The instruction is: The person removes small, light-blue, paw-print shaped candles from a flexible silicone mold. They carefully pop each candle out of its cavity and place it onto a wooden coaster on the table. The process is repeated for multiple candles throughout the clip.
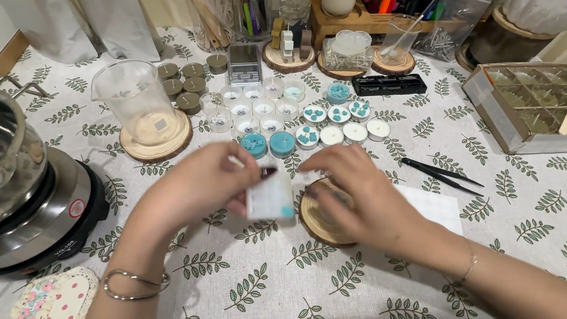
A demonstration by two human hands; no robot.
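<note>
A table covered by a cream cloth printed with green leaf sprigs (253, 285) is seen from above, and a round silver hot plate carrying a shiny steel pot (5, 184) is set at its left edge. A clear plastic measuring beaker (136, 97) is stood on a wooden disc behind the hands. Rows of small round tealight cups, some filled with teal wax (308, 126), are laid out at the centre. A round slice of bark-edged wood (319, 214) is partly covered by the right hand (354, 191). A small white rectangular packet with a teal corner (270, 198) is pinched between both hands (its long axis roughly upright), held just above the cloth. The left hand (194, 188) is closed on its left edge, the right on its top, so neither hand is nearer.
</note>
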